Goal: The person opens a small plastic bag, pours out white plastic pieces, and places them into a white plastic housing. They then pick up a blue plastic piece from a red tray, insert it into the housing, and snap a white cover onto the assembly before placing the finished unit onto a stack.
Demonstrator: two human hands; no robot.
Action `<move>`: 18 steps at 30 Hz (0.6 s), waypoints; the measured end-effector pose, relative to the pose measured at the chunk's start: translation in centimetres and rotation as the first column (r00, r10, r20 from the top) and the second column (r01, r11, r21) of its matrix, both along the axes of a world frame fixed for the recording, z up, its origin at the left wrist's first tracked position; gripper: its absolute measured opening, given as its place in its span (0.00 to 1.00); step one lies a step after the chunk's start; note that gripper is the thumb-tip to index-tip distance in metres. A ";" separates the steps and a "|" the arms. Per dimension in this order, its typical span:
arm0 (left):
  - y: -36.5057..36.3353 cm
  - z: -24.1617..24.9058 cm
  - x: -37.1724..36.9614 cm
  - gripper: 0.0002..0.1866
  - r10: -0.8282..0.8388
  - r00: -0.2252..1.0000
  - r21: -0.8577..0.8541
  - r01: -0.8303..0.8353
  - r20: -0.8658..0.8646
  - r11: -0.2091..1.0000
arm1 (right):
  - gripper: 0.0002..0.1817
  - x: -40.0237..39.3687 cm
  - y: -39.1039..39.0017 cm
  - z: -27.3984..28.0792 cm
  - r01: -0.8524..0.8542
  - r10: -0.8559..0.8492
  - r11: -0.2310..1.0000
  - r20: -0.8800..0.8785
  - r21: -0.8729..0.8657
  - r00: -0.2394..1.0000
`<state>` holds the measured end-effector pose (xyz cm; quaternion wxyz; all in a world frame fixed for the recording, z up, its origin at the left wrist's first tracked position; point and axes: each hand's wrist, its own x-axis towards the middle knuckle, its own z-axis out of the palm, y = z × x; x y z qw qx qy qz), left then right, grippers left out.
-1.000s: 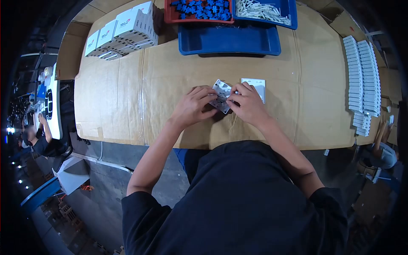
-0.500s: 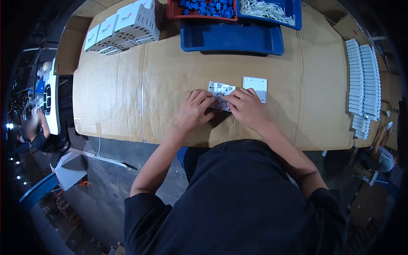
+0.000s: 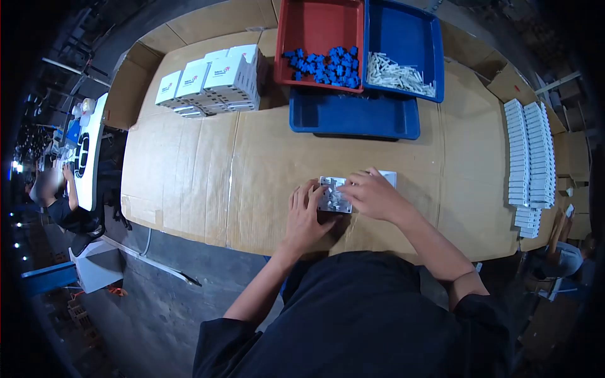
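Note:
A square white plastic housing [image 3: 335,200] with small fittings inside lies on the cardboard-covered table in front of me. My left hand [image 3: 306,217] holds its left side, fingers at the top left and thumb near the lower edge. My right hand [image 3: 376,196] is over the right side of the housing, fingertips drawn together at its interior; whatever they hold is too small to make out. Behind the right hand, a flat white plate [image 3: 391,177] lies on the table, partly covered by that hand.
Beyond my hands sit a blue tray [image 3: 353,120], a red bin [image 3: 320,25] with blue pieces, and a blue bin [image 3: 403,31] with white sticks. White printed boxes [image 3: 211,79] are stacked at left, rows of white parts [image 3: 528,154] at right. Another person [image 3: 60,195] works far left.
The view has tilted up, so the table appears lower and more of the bins shows. My right hand has lifted somewhat off the housing's middle and now overlaps the flat plate.

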<state>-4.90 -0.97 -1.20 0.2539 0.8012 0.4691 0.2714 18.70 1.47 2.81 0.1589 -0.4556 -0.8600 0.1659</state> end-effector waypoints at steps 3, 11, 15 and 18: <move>0.1 0.5 0.0 0.48 0.050 0.999 0.002 -0.050 -0.016 0.999 | 0.09 0.4 5.6 1.5 0.069 -0.069 0.994 -0.003 0.080 0.998; 0.4 0.3 -0.2 0.50 -0.019 0.996 -0.021 0.017 -0.089 1.000 | 0.10 -4.2 24.4 2.4 0.364 -0.272 0.865 -0.287 0.346 0.919; 0.5 0.0 -0.4 0.50 -0.020 0.998 -0.011 0.019 -0.060 1.000 | 0.10 -6.6 30.6 0.7 0.374 -0.299 0.817 -0.232 0.439 0.926; 0.3 0.2 -0.2 0.49 0.003 0.999 -0.022 -0.005 -0.046 1.000 | 0.10 -7.5 32.6 0.1 0.352 -0.322 0.804 -0.148 0.479 0.935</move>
